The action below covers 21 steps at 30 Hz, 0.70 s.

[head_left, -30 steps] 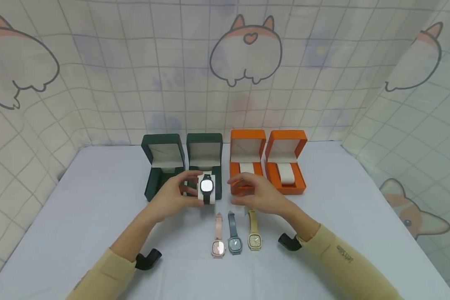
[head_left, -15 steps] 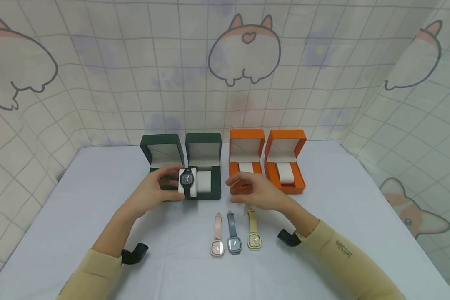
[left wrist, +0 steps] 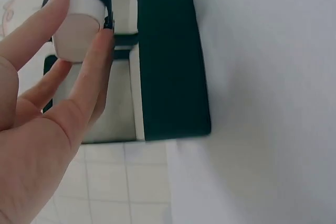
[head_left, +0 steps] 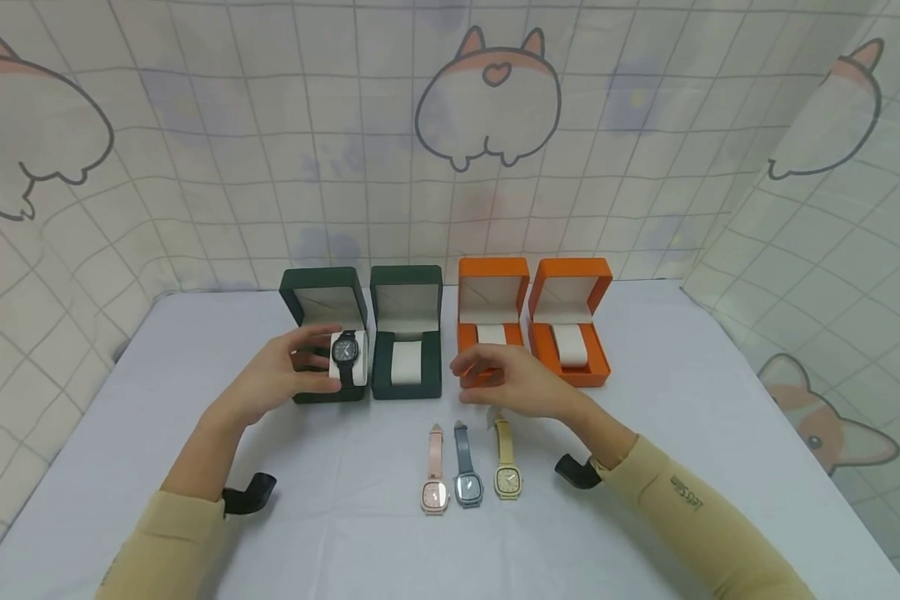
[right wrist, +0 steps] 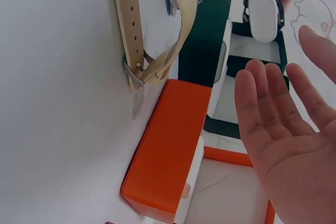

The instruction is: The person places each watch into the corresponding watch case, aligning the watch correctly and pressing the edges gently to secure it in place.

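Leftward across the middle of the head view, the black watch [head_left: 346, 351] on its white cushion [head_left: 357, 369] has been travelling, from in front of the second green box [head_left: 407, 367] to over the leftmost green box [head_left: 322, 362], which suggests that the cushion is heading into that box. It is being carried by the left hand [head_left: 281, 373], whose thumb and fingers are pinching the cushion's sides, as the left wrist view is showing. Just right of centre, the right hand [head_left: 513, 379] is hovering with fingers loosely spread and holding nothing, in front of the nearer orange box [head_left: 487, 337]; a second orange box [head_left: 573, 333] is standing beside that. Lower centre, a pink watch [head_left: 436, 475], a blue-grey watch [head_left: 467, 468] and a yellow watch [head_left: 507, 463] are lying side by side on the white table [head_left: 157, 433].
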{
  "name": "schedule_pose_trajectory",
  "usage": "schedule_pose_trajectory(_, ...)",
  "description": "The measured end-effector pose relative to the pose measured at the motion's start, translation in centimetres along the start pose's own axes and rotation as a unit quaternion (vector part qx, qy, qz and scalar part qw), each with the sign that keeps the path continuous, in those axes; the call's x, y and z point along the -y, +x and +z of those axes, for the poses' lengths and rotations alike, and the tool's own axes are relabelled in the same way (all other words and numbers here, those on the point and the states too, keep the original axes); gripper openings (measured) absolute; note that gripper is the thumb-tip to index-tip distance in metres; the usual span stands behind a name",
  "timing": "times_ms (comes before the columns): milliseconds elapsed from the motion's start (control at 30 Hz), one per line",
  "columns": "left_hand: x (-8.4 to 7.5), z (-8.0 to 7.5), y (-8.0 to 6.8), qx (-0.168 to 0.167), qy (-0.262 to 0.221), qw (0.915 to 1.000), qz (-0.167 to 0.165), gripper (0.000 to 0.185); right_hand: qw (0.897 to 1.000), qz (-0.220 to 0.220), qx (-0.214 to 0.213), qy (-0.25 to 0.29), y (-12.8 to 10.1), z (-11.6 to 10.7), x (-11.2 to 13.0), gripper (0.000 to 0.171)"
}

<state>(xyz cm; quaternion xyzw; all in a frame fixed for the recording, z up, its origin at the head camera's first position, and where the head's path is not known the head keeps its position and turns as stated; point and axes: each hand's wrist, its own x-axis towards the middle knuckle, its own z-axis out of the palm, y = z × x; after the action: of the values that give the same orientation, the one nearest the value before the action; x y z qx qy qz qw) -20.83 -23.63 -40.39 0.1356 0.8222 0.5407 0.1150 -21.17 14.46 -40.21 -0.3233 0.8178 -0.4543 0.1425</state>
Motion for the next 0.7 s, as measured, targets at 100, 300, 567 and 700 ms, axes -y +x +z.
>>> schedule_pose_trajectory(100, 0.2, -0.7, 0.0, 0.0, 0.022, 0.9997, -0.008, 0.083, 1.0, -0.005, 0.003, -0.005, 0.1, 0.0, 0.1, 0.036)
schedule_pose_trajectory(300, 0.6, -1.5, 0.0, -0.003, 0.057, 0.9982, -0.016, 0.084, 1.0, -0.019, 0.012, 0.003, 0.3, 0.0, 0.1, 0.036)
schedule_pose_trajectory(567, 0.8, -2.0, 0.0, -0.003, 0.07, 0.9974, -0.017, 0.083, 1.0, -0.019, 0.016, 0.009, 0.6, 0.3, 0.2, 0.037)
schedule_pose_trajectory(700, 1.0, -2.3, 0.2, -0.005, 0.074, 0.997, -0.023, 0.083, 0.999, -0.024, 0.02, 0.009, 0.8, 0.4, 0.1, 0.033)
